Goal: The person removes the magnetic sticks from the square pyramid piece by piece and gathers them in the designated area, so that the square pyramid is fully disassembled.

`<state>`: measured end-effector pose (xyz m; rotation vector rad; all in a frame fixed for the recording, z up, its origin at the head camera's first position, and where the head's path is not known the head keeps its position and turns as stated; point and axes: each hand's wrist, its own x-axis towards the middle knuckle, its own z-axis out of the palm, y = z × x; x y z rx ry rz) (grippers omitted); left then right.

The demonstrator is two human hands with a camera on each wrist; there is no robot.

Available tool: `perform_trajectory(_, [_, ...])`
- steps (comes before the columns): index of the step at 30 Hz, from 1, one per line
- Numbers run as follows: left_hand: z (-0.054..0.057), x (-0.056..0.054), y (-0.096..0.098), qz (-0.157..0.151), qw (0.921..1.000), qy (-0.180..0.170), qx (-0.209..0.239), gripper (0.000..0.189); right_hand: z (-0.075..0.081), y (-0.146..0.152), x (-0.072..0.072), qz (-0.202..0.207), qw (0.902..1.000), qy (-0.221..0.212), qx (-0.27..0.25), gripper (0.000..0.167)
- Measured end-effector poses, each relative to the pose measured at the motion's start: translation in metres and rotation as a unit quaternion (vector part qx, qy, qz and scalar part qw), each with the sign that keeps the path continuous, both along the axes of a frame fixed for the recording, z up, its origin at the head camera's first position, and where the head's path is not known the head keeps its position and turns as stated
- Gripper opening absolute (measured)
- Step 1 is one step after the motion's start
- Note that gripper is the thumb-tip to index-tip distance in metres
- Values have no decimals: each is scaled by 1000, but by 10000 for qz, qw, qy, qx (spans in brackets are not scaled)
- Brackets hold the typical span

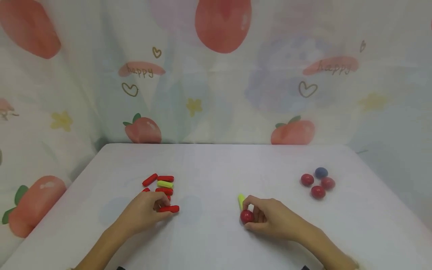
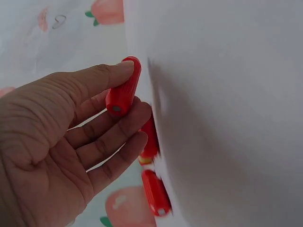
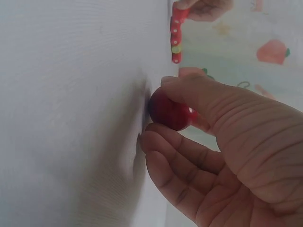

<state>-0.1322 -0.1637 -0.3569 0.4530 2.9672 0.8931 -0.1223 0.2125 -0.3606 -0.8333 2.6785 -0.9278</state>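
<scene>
Between thumb and fingers my left hand (image 1: 145,210) pinches a short red stick (image 1: 170,209) with rounded ends. In the left wrist view that red stick (image 2: 124,87) is tilted, its small grey end dot showing. Just beyond the hand lie more red sticks (image 1: 165,178) and a yellow-green stick (image 1: 165,184). My right hand (image 1: 271,219) holds a shiny dark red ball (image 1: 247,216) by thumb and fingertips, low over the table. Another yellow-green stick (image 1: 241,200) lies right behind this ball, partly hidden by it and the fingers. The right wrist view shows the ball (image 3: 171,109) close to the tabletop.
On the right of the white table (image 1: 209,168) sits a cluster of red balls (image 1: 318,192) and one blue ball (image 1: 321,173). A fruit-printed cloth (image 1: 216,93) hangs behind the table's back edge and along its sides.
</scene>
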Motion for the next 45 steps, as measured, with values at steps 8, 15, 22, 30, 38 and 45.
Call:
perform_trajectory(8, [-4, -3, -22, -19, 9982, 97, -587, 23, -2, -4, 2, -465, 9982, 339, 140, 36])
perform_trajectory(15, [-2, -8, -25, -132, 9939, 285, -1053, 22, 3, -3, 7, -707, 9959, 518, 199, 30])
perform_trajectory(22, [5, -7, -20, -43, 9921, 197, -1236, 24, 0, 16, 8, -702, 9951, 665, 227, 29])
perform_trajectory(30, [22, 11, 32, -702, 9941, 621, -551, 28, -4, 21, 4, -678, 9929, 981, -21, 32])
perform_trajectory(38, [13, -6, 116, -1465, 9878, 516, 84, 36, -6, 31, 1, -347, 9925, 1045, -538, 34])
perform_trajectory(45, [-1, -8, 138, -2015, 9711, 540, 1156, 23, -2, 40, 1, 271, 9890, 863, -1172, 36])
